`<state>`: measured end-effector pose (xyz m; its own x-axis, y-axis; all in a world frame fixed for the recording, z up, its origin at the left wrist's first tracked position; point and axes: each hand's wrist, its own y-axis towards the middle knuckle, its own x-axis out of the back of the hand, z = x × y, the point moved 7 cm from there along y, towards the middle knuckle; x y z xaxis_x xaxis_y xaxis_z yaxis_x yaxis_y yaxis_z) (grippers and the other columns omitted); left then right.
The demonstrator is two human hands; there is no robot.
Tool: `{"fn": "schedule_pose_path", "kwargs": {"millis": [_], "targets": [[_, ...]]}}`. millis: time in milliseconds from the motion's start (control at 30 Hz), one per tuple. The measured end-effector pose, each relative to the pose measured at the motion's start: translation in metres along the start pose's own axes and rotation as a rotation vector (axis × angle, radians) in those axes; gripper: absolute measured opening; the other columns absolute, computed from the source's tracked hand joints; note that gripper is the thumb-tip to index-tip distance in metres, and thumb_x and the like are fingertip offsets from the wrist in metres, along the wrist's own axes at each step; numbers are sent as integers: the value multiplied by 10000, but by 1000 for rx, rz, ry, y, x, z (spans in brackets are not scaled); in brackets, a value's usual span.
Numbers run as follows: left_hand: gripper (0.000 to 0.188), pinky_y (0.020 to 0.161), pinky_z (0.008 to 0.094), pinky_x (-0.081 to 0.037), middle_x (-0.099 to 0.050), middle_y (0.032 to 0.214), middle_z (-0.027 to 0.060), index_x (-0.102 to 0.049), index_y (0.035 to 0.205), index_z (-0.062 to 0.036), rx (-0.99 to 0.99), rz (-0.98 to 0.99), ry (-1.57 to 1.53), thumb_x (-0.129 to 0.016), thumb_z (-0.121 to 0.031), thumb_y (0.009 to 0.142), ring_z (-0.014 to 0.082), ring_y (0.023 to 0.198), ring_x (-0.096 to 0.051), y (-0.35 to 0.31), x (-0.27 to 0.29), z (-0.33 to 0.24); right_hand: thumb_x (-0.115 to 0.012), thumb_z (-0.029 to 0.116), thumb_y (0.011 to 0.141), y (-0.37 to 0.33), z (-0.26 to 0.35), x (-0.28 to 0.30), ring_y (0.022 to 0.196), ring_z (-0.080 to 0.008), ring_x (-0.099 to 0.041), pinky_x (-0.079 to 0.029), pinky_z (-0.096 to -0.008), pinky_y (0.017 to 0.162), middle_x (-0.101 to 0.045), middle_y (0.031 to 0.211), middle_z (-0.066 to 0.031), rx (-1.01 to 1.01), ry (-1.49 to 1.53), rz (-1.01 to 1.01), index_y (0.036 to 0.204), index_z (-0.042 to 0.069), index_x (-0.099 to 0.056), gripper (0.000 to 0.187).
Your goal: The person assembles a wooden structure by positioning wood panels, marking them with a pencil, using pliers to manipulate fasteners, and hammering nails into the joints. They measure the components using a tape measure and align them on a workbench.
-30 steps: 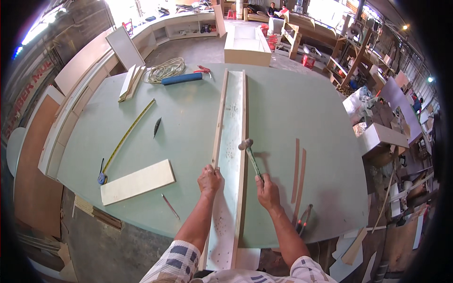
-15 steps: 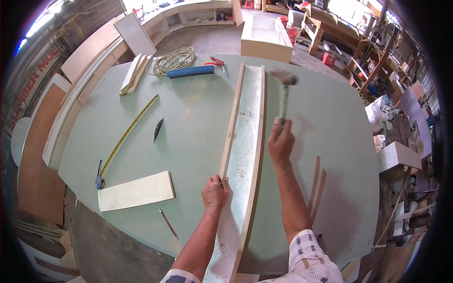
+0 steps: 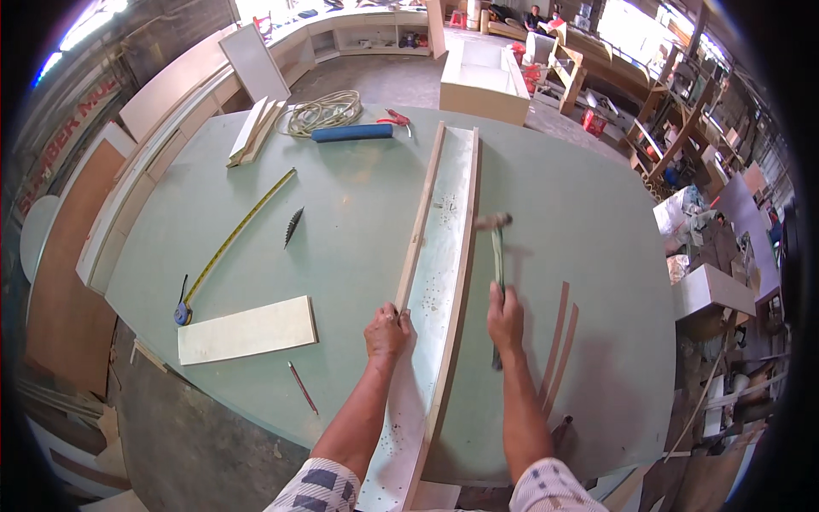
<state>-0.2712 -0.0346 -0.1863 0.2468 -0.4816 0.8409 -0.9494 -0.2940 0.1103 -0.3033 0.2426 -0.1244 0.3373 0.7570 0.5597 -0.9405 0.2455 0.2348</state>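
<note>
A long, shallow wooden channel [image 3: 440,264] with a pale bottom and raised side strips runs away from me across the green table. Small dark specks, perhaps nails, lie scattered in several patches along its bottom. My left hand [image 3: 386,332] is closed over the channel's left wooden strip [image 3: 421,226], and its fingertips are partly hidden. In my right hand [image 3: 505,317], fingers wrapped round the handle, is a hammer [image 3: 498,256]. Its blurred head is just beside the channel's right wooden strip [image 3: 466,247]; whether they touch I cannot tell.
On the left of the table [image 3: 358,196] lie an extended tape measure [image 3: 237,229], a black spiky piece [image 3: 293,228], a pale board [image 3: 247,330] and a pencil [image 3: 303,388]. Farther off are a blue roll [image 3: 351,133], coiled hose [image 3: 328,111] and red-handled pliers [image 3: 397,118]. Thin brown strips [image 3: 559,346] lie at right.
The hammer has swung down and nearer to me, its head now close to the channel's right strip. My right hand has come nearer too. My left hand keeps its hold.
</note>
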Motion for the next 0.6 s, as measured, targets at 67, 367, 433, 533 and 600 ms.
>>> {"fn": "schedule_pose_path", "kwargs": {"millis": [67, 367, 433, 533, 600], "targets": [[263, 739, 496, -551, -660, 951, 185, -579, 970, -60, -2, -9, -51, -643, -313, 937, 403, 836, -676, -1, 3, -1, -517, 357, 1044, -57, -30, 5, 538, -313, -529, -410, -429, 491, -531, 630, -135, -158, 145, 51, 865, 9, -557, 393], [285, 792, 508, -541, -664, 1008, 207, -576, 949, -36, -3, 87, -111, -592, -321, 961, 413, 887, -675, 11, -9, 7, -533, 386, 1039, -222, -98, 57, 340, -137, -435, -359, -306, 306, -459, 549, -30, -571, 451, 253, 860, 48, -497, 385], [392, 872, 486, -530, -648, 1084, 226, -609, 1037, -39, 5, 201, -115, -583, -425, 969, 390, 997, -665, 12, -10, 11, -534, 389, 1036, -223, -99, 61, 362, -154, -438, -396, -330, 341, -449, 532, -24, -648, 533, 306, 889, 37, -498, 384], [549, 905, 453, -518, -647, 1091, 219, -632, 1140, -34, 40, 374, -229, -593, -546, 944, 365, 1020, -660, 15, 11, 30, -564, 363, 1019, -217, -103, 75, 514, -206, -605, -495, -354, 464, -540, 613, -79, -627, 292, 342, 971, -6, -580, 372], [588, 902, 438, -522, -637, 1126, 218, -630, 1184, -34, -32, 292, -273, -606, -565, 933, 346, 1015, -664, -3, 51, 59, -585, 329, 1004, -210, -90, 95, 637, -235, -646, -520, -370, 558, -586, 705, -106, -368, -56, 235, 993, -15, -598, 344]]}}
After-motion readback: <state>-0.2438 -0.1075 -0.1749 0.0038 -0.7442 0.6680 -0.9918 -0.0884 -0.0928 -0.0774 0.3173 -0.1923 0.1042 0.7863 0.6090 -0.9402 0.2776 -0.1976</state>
